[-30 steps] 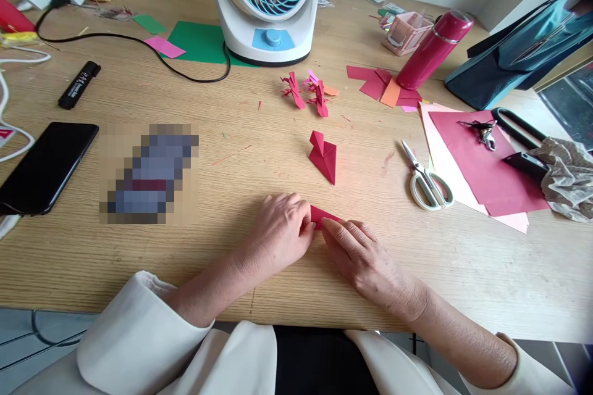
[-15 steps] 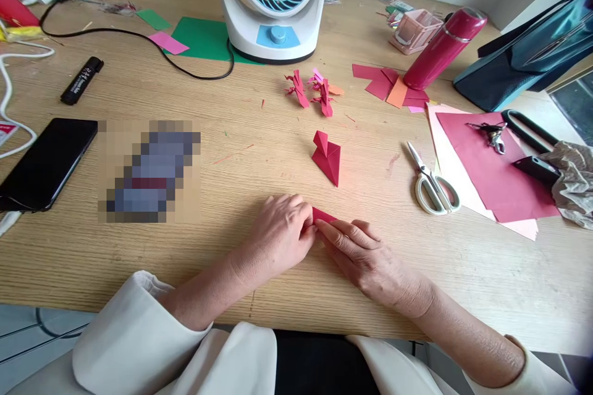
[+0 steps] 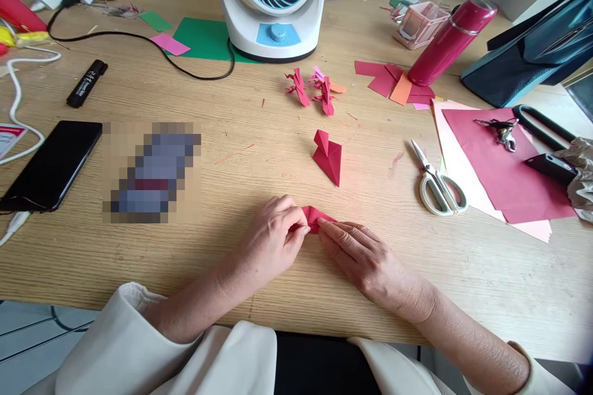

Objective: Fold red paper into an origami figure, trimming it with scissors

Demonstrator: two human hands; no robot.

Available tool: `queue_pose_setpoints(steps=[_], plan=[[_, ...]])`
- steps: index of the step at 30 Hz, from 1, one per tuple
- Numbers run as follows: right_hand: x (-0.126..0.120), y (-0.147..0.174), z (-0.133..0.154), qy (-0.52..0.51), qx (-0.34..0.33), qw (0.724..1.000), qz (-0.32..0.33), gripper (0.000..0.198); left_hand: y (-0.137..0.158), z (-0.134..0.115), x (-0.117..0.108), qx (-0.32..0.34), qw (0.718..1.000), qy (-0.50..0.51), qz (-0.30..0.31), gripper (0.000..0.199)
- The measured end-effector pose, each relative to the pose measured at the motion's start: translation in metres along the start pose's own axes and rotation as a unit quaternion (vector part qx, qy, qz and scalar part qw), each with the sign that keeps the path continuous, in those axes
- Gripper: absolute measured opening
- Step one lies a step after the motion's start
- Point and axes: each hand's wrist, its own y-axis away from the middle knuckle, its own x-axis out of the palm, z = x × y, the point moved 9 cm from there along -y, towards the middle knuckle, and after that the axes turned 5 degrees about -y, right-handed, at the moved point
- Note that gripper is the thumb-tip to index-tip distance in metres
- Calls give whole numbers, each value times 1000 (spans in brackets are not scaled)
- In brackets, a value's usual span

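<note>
A small piece of folded red paper (image 3: 313,215) lies on the table between my two hands, one flap lifted. My left hand (image 3: 274,231) pinches its left end between thumb and fingers. From the right, my right hand (image 3: 360,257) holds the other end, its fingers together and pressing on the paper; the thumb is hidden. Just beyond my hands sits another folded red paper piece (image 3: 330,160), with a small square flap standing out of it. Farther back are several small red and pink folded paper figures (image 3: 315,91).
White-handled scissors (image 3: 438,182) lie to the right, beside red and pale paper sheets (image 3: 491,160) with keys on top. A fan (image 3: 278,18) stands at the back, a red flask (image 3: 451,43) right of it. Left are a black phone (image 3: 50,163) and a marker (image 3: 87,83).
My left hand has shifted slightly left, and more of the red paper shows, with a flap now opened up. My right hand stays nearly in place. The view has turned slightly.
</note>
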Motion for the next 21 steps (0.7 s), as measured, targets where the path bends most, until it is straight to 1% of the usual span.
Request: queue_pose_setpoints(steps=[4, 7, 15, 21], plan=[[-1, -1, 2, -4, -7, 1000, 7, 41, -1, 3, 2, -20, 1000, -10, -9, 20], [0, -2, 0, -4, 2, 1000, 4, 40, 0, 4, 3, -23, 1000, -12, -13, 20], [-2, -5, 1, 1, 22, 1000, -21, 34, 3, 8, 5, -20, 1000, -14, -13, 18], [-3, -7, 5, 24, 14, 999, -16, 38, 3, 4, 5, 0, 998, -57, -9, 18]])
